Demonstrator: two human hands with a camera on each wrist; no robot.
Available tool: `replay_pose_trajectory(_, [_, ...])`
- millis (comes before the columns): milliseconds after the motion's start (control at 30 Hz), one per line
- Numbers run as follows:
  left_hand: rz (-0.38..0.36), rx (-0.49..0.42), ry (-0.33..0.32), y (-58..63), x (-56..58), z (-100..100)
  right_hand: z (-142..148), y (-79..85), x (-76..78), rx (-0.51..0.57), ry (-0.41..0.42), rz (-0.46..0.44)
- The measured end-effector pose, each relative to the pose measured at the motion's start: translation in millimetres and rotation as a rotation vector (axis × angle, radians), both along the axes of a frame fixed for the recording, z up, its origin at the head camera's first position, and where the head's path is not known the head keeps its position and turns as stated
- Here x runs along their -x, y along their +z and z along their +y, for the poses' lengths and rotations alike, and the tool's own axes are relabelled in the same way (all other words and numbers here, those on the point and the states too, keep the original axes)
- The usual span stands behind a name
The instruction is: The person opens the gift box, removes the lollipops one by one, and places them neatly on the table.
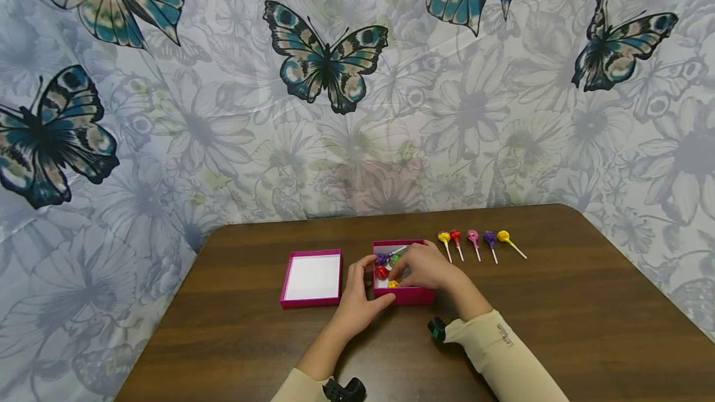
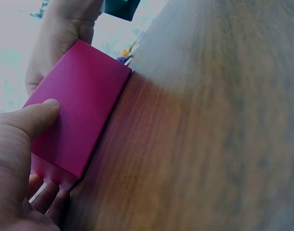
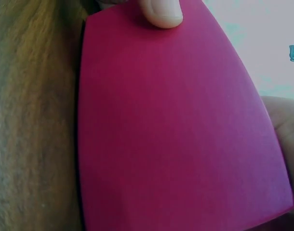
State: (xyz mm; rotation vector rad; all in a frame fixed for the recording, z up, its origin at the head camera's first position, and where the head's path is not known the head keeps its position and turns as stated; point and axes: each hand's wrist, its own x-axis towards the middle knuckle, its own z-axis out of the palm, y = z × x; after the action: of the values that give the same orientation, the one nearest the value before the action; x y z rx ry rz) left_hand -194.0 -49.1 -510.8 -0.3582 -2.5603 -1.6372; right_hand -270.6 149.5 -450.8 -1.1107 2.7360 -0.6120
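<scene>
A magenta box (image 1: 413,296) holds several wrapped lollipops, among them a red lollipop (image 1: 382,272), a purple lollipop (image 1: 382,259) and a yellow lollipop (image 1: 393,283). My left hand (image 1: 357,303) grips the box at its left end. In the left wrist view its thumb presses the front wall, while the other fingers wrap the end wall. From above, my right hand (image 1: 426,265) reaches into the box, bent fingers pointing down beside the yellow lollipop. Its fingertips are partly hidden, and the right wrist view shows mainly the box's outer wall (image 3: 171,125), so whether it pinches a lollipop is unclear.
Left of the box lies its magenta-rimmed lid (image 1: 311,278), white inside facing up. Behind and to the right, several lollipops lie in a row, including a pink lollipop (image 1: 473,236) and a yellow one at the right end. A butterfly-printed cloth (image 1: 357,160) hangs behind the brown table (image 1: 558,303).
</scene>
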Motion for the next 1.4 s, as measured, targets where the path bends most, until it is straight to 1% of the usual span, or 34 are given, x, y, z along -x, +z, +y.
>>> replay_pose_trajectory(200, [-0.013,0.002,0.002,-0.3,-0.2,-0.1,0.4,-1.9,1.1,0.005,-0.007,-0.007])
replay_pose_trajectory(400, [-0.014,0.003,0.003,-0.6,-0.1,-0.7,1.6,-2.9,1.6,0.036,0.012,-0.001])
replay_pose_trajectory(600, [0.009,0.004,-0.001,-1.1,0.5,0.0,3.5,-1.4,1.1,0.091,0.027,-0.012])
replay_pose_trajectory(833, [-0.005,-0.017,0.010,-1.2,0.1,0.3,4.1,-2.8,0.9,0.171,0.033,-0.035])
replay_pose_trajectory(933, [-0.004,-0.021,0.016,-1.0,-0.1,0.1,3.4,-4.5,0.8,0.201,0.016,-0.048])
replay_pose_trajectory(1100, [-0.004,-0.024,0.015,1.3,-1.7,0.0,2.7,-5.2,1.1,0.219,-0.012,-0.075])
replay_pose_trajectory(1233, [0.002,-0.026,0.012,1.4,-1.2,-0.2,3.1,-4.0,0.4,0.251,-0.012,-0.091])
replay_pose_trajectory(1400, [-0.018,-0.024,0.014,0.9,-0.9,-0.9,3.5,-4.0,0.7,0.269,-0.024,-0.092])
